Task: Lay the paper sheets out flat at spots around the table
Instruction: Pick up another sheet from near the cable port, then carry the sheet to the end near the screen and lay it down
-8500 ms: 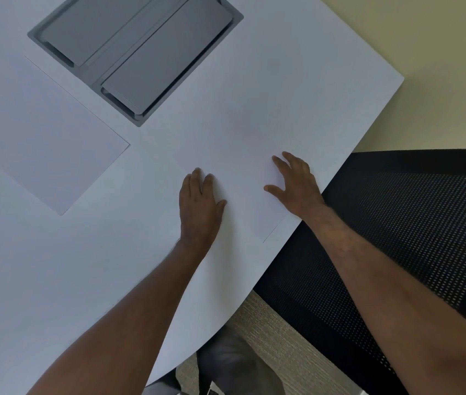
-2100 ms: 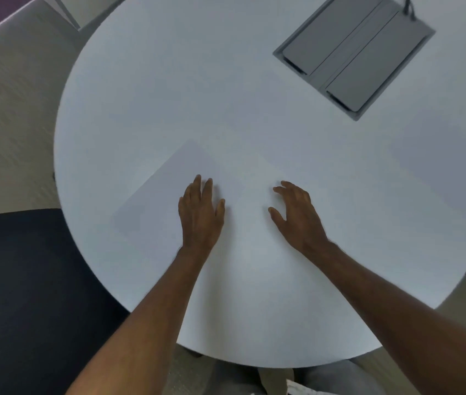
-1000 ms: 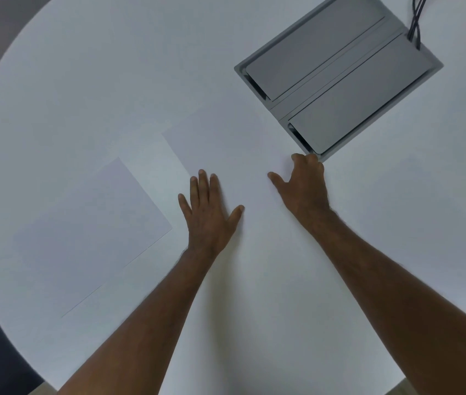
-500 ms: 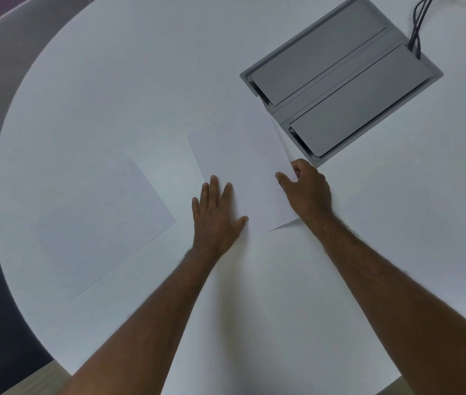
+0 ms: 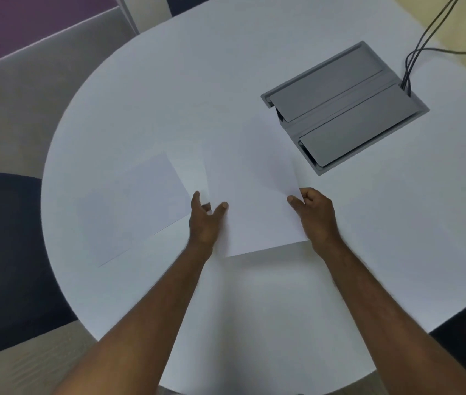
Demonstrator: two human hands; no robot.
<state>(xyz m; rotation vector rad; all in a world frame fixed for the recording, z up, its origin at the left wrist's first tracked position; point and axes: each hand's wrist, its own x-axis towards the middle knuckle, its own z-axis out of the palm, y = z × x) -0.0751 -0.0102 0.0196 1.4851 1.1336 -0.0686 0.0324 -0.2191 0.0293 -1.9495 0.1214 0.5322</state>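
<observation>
White, unprinted paper sheet (image 5: pixel 254 195) pinched at its side edges by left hand (image 5: pixel 204 220) and right hand (image 5: pixel 316 213), above round table (image 5: pixel 169 81); second sheet (image 5: pixel 137 206) lies flat, left.

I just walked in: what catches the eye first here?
Two bare hands at the centre lift a white paper sheet off the round white table: the left hand pinches its left edge, the right hand its right edge. A second sheet lies flat to the left, and a grey cable hatch sits at upper right.
</observation>
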